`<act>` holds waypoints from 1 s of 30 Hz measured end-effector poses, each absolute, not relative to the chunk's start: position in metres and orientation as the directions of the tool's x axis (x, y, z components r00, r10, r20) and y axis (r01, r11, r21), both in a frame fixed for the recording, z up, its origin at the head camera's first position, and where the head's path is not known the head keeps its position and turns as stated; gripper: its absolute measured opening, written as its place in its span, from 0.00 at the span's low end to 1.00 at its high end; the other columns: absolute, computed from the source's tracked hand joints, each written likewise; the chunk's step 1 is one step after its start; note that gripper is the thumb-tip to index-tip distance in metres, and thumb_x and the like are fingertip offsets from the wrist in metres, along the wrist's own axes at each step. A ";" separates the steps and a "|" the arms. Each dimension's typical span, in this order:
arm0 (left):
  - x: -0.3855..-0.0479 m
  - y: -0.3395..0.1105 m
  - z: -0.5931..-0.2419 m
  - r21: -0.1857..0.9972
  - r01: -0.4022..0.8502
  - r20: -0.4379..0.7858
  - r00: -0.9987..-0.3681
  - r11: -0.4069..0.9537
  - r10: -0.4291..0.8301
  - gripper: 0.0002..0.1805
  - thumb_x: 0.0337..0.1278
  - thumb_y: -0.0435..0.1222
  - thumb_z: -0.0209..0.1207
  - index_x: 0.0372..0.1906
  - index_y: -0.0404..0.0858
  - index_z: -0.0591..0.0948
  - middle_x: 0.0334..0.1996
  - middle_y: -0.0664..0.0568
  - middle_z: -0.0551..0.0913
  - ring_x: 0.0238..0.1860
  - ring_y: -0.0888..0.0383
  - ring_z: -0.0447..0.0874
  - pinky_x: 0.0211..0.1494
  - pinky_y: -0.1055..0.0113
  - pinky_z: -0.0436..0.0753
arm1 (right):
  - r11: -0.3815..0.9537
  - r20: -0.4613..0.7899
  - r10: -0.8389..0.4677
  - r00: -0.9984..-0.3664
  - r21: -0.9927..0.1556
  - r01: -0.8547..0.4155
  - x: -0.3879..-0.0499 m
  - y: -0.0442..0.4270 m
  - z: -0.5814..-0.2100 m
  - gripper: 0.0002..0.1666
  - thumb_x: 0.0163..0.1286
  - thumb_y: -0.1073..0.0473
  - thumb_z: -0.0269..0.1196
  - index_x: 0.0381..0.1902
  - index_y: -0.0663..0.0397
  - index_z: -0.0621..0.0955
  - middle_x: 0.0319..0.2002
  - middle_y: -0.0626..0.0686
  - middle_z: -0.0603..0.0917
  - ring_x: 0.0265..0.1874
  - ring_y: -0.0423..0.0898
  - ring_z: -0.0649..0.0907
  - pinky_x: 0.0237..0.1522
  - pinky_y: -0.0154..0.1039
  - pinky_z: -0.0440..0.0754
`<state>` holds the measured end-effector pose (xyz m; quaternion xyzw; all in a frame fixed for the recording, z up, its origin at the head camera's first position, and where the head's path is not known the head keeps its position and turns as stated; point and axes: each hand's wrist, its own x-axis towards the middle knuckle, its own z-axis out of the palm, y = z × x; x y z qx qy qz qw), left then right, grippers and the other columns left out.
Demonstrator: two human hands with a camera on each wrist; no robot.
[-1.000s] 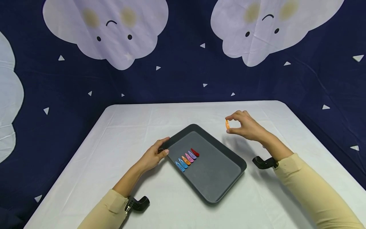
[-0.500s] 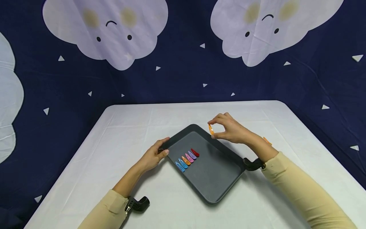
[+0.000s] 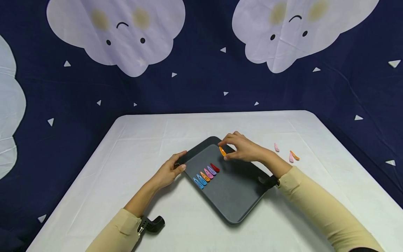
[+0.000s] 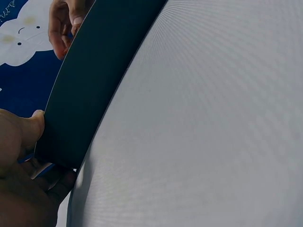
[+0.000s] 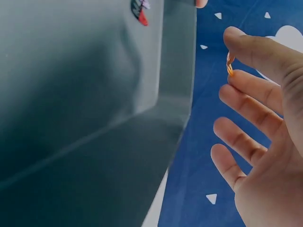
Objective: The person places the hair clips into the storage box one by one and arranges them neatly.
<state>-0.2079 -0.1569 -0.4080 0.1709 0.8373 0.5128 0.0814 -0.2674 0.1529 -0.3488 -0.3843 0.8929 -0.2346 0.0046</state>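
Observation:
My right hand (image 3: 244, 147) pinches an orange hair clip (image 3: 222, 151) between thumb and fingertips, above the far part of a dark grey tray (image 3: 233, 196). In the right wrist view the same orange clip (image 5: 230, 64) stands between thumb and index finger, the other fingers spread. My left hand (image 3: 168, 171) grips the tray's left corner; the left wrist view has the thumb at the rim and fingers below. Inside the tray lies a slanted row of hair clips: a red one (image 3: 214, 168), a purple one (image 3: 211, 170), a pink one (image 3: 208, 173), an orange one (image 3: 205, 176) and two blue ones (image 3: 198, 183).
Right of the tray, two pink clips (image 3: 276, 147) and an orange clip (image 3: 294, 155) lie on the white tablecloth (image 3: 141, 140). A dark blue cloth with clouds (image 3: 201, 87) hangs behind the table. Black camera mounts (image 3: 153, 224) stick out from both wrists.
My right hand has carried the orange clip leftward and down, from beyond the tray's right side to over the tray. Loose clips at right have come into view. The left hand stays put.

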 end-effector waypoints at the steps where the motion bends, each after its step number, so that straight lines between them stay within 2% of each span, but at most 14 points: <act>1: -0.208 -0.157 -0.408 0.886 0.203 0.039 -0.929 0.417 0.369 0.30 0.67 0.34 0.51 0.72 0.40 0.59 0.63 0.37 0.65 0.48 0.50 0.72 0.41 0.71 0.75 | 0.592 0.165 -0.696 -0.699 -0.419 -0.688 -0.268 0.152 -0.350 0.29 0.54 0.54 0.71 0.54 0.52 0.80 0.51 0.48 0.80 0.50 0.47 0.71 0.53 0.49 0.68; 12: -0.209 -0.157 -0.409 0.881 0.209 0.044 -0.929 0.424 0.366 0.30 0.67 0.35 0.51 0.72 0.40 0.59 0.63 0.38 0.66 0.49 0.50 0.72 0.43 0.71 0.74 | 0.594 0.081 -0.733 -0.676 -0.407 -0.694 -0.274 0.147 -0.362 0.29 0.55 0.53 0.70 0.55 0.52 0.79 0.52 0.48 0.79 0.53 0.49 0.74 0.52 0.51 0.65; 24: -0.209 -0.158 -0.409 0.879 0.220 0.051 -0.926 0.424 0.375 0.30 0.67 0.35 0.51 0.72 0.38 0.59 0.64 0.37 0.66 0.50 0.49 0.72 0.44 0.71 0.74 | 0.594 -0.009 -0.751 -0.660 -0.445 -0.670 -0.277 0.144 -0.377 0.28 0.57 0.52 0.69 0.57 0.49 0.79 0.53 0.48 0.78 0.56 0.49 0.72 0.59 0.57 0.65; 30: -0.209 -0.157 -0.409 0.880 0.215 0.047 -0.927 0.423 0.372 0.30 0.67 0.35 0.51 0.72 0.39 0.59 0.65 0.38 0.65 0.52 0.49 0.72 0.47 0.71 0.74 | 0.583 0.001 -0.769 -0.640 -0.412 -0.701 -0.277 0.141 -0.382 0.28 0.57 0.52 0.68 0.57 0.49 0.79 0.53 0.48 0.78 0.55 0.49 0.73 0.55 0.54 0.66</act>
